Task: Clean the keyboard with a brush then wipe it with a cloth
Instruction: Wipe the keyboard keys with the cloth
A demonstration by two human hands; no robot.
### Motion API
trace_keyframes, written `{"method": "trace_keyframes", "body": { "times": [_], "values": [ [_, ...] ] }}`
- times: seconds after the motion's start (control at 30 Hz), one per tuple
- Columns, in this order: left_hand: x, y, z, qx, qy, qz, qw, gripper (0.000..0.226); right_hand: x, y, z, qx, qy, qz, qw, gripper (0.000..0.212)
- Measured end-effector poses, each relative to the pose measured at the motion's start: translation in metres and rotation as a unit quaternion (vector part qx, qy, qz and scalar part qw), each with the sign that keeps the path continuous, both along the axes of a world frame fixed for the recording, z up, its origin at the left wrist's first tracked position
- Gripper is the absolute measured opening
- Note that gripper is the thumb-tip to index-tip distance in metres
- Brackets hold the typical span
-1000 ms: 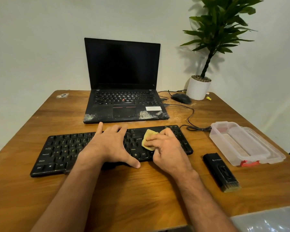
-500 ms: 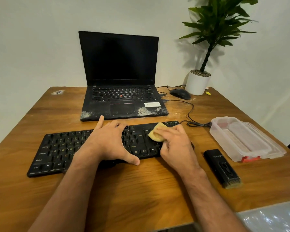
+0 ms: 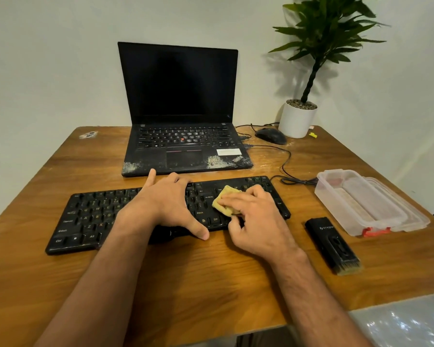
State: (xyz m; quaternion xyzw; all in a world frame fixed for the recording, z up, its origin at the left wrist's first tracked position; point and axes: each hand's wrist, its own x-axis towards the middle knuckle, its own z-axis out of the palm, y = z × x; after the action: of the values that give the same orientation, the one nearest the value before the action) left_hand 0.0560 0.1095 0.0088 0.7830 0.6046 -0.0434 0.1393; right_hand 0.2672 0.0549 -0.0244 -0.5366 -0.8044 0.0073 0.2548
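A black keyboard (image 3: 90,216) lies across the wooden table (image 3: 211,284) in front of me. My left hand (image 3: 166,204) rests flat on its middle, fingers spread and thumb at the front edge. My right hand (image 3: 256,216) presses a small folded yellow cloth (image 3: 224,200) onto the keys of the keyboard's right part, fingers curled over it. A black brush (image 3: 332,244) with pale bristles lies on the table to the right of the keyboard, apart from both hands.
An open black laptop (image 3: 183,136) with dusty palm rest stands behind the keyboard. A mouse (image 3: 271,136), cables and a potted plant (image 3: 297,118) sit at the back right. A clear plastic box (image 3: 361,204) with its lid lies at the right edge.
My right hand has slid the cloth across the right part of the keyboard, out to the right and back toward the front. The left hand has stayed on the keyboard's middle.
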Motion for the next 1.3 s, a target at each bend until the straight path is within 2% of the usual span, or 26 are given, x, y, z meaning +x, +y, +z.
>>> {"method": "trace_keyframes", "body": {
  "times": [0.17, 0.27, 0.37, 0.53, 0.67, 0.8, 0.87, 0.93, 1.0, 1.1, 1.17, 1.23, 1.3],
  "values": [
    [0.006, 0.003, 0.004, -0.030, 0.015, 0.007, 0.999, 0.157, 0.001, 0.012, 0.003, 0.047, 0.048, -0.099, 0.993, 0.032],
    [0.007, 0.004, 0.003, -0.035, 0.018, 0.008, 0.999, 0.161, 0.000, 0.017, 0.003, 0.017, 0.061, -0.048, 0.997, 0.033],
    [0.011, 0.003, 0.002, 0.011, -0.002, -0.009, 1.000, 0.159, -0.002, 0.017, 0.000, -0.012, 0.039, 0.006, 0.999, 0.031],
    [0.012, 0.001, -0.011, 0.073, -0.014, -0.059, 0.995, 0.153, 0.002, 0.022, 0.001, 0.056, 0.068, -0.098, 0.991, 0.029],
    [0.009, -0.004, -0.013, 0.103, 0.011, -0.073, 0.992, 0.146, 0.002, 0.022, 0.000, -0.013, 0.047, -0.032, 0.998, 0.035],
    [0.005, -0.007, -0.014, 0.118, 0.004, -0.072, 0.990, 0.145, 0.004, 0.026, 0.007, -0.034, 0.057, -0.056, 0.996, 0.034],
    [0.003, -0.007, -0.014, 0.114, -0.006, -0.071, 0.991, 0.146, 0.001, 0.033, 0.017, -0.046, 0.031, -0.063, 0.996, 0.031],
    [0.003, -0.006, -0.015, 0.114, -0.007, -0.069, 0.991, 0.147, -0.002, 0.038, 0.027, -0.017, 0.011, -0.066, 0.998, 0.030],
    [0.003, -0.007, -0.016, 0.115, -0.007, -0.067, 0.991, 0.146, -0.001, 0.040, 0.028, 0.019, 0.020, -0.028, 0.999, 0.032],
    [0.004, -0.006, -0.014, 0.100, -0.004, -0.062, 0.993, 0.145, 0.000, 0.034, 0.018, -0.024, -0.025, 0.057, 0.998, 0.039],
    [0.004, -0.005, -0.012, 0.091, 0.000, -0.059, 0.994, 0.143, 0.005, 0.036, 0.014, -0.020, -0.022, 0.026, 0.999, 0.043],
    [0.004, -0.006, -0.010, 0.092, -0.005, -0.055, 0.994, 0.141, 0.013, 0.038, 0.013, 0.005, 0.016, -0.052, 0.998, 0.038],
    [0.004, -0.007, -0.010, 0.091, -0.006, -0.052, 0.994, 0.141, 0.015, 0.037, 0.013, 0.030, 0.047, -0.083, 0.995, 0.035]
  ]
}}
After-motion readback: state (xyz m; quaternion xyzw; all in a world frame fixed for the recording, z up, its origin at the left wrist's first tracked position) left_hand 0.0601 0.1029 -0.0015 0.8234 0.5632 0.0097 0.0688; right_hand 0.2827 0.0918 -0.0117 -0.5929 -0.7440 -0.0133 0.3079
